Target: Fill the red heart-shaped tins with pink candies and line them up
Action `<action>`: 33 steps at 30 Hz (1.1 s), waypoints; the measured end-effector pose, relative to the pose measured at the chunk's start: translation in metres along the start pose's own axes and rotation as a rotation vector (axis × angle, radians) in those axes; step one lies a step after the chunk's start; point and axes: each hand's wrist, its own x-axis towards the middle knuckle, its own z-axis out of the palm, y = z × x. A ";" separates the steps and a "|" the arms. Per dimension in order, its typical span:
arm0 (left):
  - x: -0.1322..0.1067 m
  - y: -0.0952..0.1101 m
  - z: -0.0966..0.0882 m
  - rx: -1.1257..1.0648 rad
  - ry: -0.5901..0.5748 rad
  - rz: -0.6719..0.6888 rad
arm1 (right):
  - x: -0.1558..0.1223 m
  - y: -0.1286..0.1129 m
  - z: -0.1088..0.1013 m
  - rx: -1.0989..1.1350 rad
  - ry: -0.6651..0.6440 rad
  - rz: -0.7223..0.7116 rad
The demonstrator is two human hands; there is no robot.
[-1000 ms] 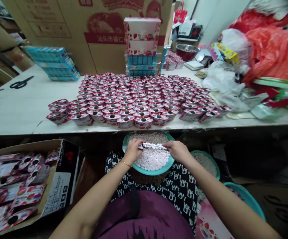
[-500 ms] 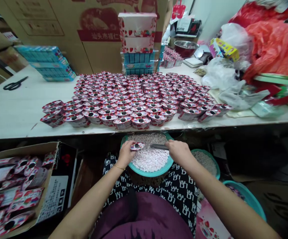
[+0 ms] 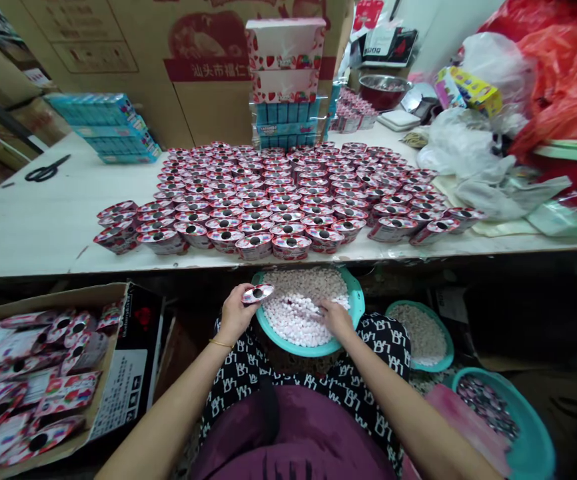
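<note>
My left hand is closed around a small red-and-white oval carton with a dark round hole in its top. It holds the carton at the left rim of a turquoise basin between my knees. White candy-like pellets fill the basin. My right hand reaches into the pellets from the right, fingers curled and pointing down. What those fingers grip is mostly hidden among the pellets.
Many similar cartons stand in rows on the white table. A cardboard box with more cartons is at left. Two more turquoise basins, one of pellets and one of small dark pieces, are at right. Scissors lie at far left.
My right hand has moved down and left into the pellets; the grey metal tool it held is no longer clearly visible. My left hand has shifted slightly left with the carton.
</note>
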 end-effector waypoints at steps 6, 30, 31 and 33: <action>0.002 0.021 0.017 0.134 -0.050 0.150 | -0.025 -0.008 -0.070 -0.068 0.075 -0.143; -0.002 0.036 0.006 0.252 -0.091 0.261 | -0.057 -0.005 -0.101 -0.341 0.023 -0.052; -0.004 0.035 -0.004 0.227 -0.063 0.249 | -0.056 -0.001 -0.097 -0.329 0.011 -0.048; -0.008 0.031 -0.026 0.147 -0.014 0.211 | -0.051 0.007 -0.087 -0.303 -0.015 -0.041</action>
